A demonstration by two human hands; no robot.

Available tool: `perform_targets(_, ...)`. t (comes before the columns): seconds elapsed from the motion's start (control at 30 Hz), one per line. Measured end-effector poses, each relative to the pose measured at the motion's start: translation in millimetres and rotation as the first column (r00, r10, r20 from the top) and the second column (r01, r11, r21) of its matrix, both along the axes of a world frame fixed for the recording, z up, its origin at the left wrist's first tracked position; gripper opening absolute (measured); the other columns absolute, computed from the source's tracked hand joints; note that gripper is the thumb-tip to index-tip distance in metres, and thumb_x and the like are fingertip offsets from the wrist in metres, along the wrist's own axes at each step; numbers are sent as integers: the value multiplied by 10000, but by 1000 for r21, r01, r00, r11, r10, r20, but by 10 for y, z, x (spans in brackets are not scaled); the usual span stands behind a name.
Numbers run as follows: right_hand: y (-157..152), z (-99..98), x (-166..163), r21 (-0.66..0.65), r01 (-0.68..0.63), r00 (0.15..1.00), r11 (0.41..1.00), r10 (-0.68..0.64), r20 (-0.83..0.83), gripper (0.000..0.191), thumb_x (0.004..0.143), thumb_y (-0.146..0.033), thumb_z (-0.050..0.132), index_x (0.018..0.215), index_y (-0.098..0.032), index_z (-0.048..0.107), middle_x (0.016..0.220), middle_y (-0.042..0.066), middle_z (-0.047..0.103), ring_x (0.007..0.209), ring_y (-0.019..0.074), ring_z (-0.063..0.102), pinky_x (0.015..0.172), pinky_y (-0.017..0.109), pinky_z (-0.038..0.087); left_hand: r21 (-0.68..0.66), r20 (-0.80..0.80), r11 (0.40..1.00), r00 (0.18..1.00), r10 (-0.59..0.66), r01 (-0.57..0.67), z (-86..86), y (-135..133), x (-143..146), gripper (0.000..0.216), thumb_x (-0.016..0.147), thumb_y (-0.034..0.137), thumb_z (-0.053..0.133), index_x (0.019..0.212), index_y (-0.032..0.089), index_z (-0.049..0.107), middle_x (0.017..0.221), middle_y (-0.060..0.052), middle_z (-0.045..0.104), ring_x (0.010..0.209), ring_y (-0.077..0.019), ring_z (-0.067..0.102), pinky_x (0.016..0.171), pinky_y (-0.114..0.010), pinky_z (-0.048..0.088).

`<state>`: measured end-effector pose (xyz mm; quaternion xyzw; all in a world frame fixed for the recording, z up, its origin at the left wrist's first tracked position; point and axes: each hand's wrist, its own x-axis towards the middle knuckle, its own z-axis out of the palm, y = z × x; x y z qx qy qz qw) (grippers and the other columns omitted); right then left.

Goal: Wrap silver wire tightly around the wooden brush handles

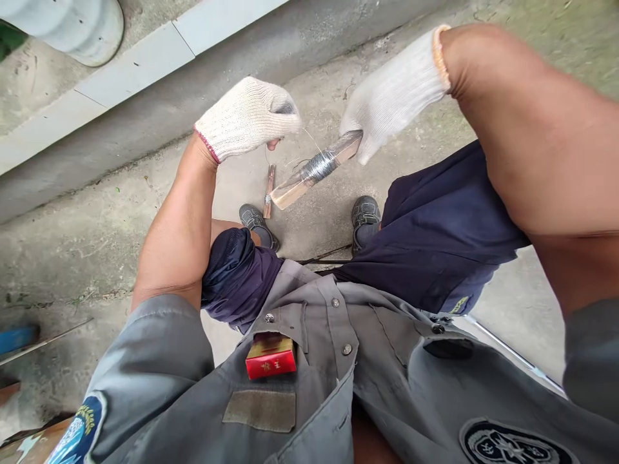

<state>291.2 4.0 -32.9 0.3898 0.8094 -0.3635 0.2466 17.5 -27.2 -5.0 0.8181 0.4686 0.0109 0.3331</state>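
**Desk:** Nearest the lens, what have we got?

**Photographer:** Grey work shirt point(309, 361) with embroidered patches, and a red packet point(271, 356) poking out of the chest pocket. Beyond that, dark blue trousers point(435, 238) and two grey shoes point(309, 219) planted on a rough concrete floor point(97, 225).

**Desk:** And the hands?

**Photographer:** Both in white knitted cotton gloves. The right hand point(387, 96) is closed on the upper end of a flat stick point(314, 171) — pale, smooth, like wood or split bamboo — held slanting above the floor between the shoes. The left hand point(246, 116) is curled into a loose fist, fingertips pinched on a thin wire point(309, 138) that runs to the stick.

**Desk:** How far along is the winding?

**Photographer:** My reading: partway. A tight, shiny grey coil point(319, 166) already bands the stick's middle, turn laid against turn, while the lower end is bare and the free wire is not yet tied off.

**Desk:** Anything else in frame?

**Photographer:** A second short stick point(269, 190) with a small wire band lies on the floor by the left shoe. A pale tiled kerb point(145, 58) runs along the floor's far edge — and a grey pipe point(82, 29) stands at the top left corner.
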Motion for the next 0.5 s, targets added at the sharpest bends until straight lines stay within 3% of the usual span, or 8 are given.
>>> perform_targets(0.07,11,35,41,37,-93,996,995,93,10,536,966,-674,751,1055,-148,796,679,-92,573,552,43,421,532,196,293,-11,32,1000,999,8,-7,-3,13,-6,288,1022,441,679,930,197,803,834,-65,774,921,-245,591,955,-469,466)
perform_targets(0.1,13,67,46,104,-78,996,992,81,-25,538,920,-691,795,1025,-163,803,661,-91,566,544,46,421,527,199,292,-9,61,1000,998,15,-14,-9,16,-5,295,1019,468,691,953,202,801,852,-63,779,955,-252,597,970,-464,468)
perform_targets(0.23,-20,296,-37,363,178,983,915,-148,-109,501,860,-693,793,961,-204,836,538,-64,523,465,91,451,518,251,317,-84,184,996,981,58,-44,-39,-3,22,309,1018,573,668,1026,286,783,846,-20,774,944,-227,612,970,-409,509)
perform_targets(0.33,-28,457,-130,416,350,937,839,-310,-162,394,829,-540,723,925,-174,831,506,-15,547,464,132,503,551,290,372,-63,216,997,974,64,-52,-12,-50,57,273,1050,483,586,942,309,767,805,0,762,865,-192,622,913,-370,524)
perform_targets(0.43,43,453,-170,504,404,907,763,-405,-115,422,808,-487,659,941,-118,816,610,76,641,623,200,647,668,315,486,5,188,1000,982,18,-19,50,-105,90,312,1054,385,558,835,266,746,776,-13,751,836,-179,619,896,-354,503)
perform_targets(0.5,100,369,-175,615,326,916,718,-400,-19,498,857,-499,633,1041,-72,812,804,174,731,842,314,745,769,382,558,0,133,1000,991,11,-11,82,-131,105,329,1068,378,553,863,239,769,791,-27,758,872,-188,605,941,-361,482)
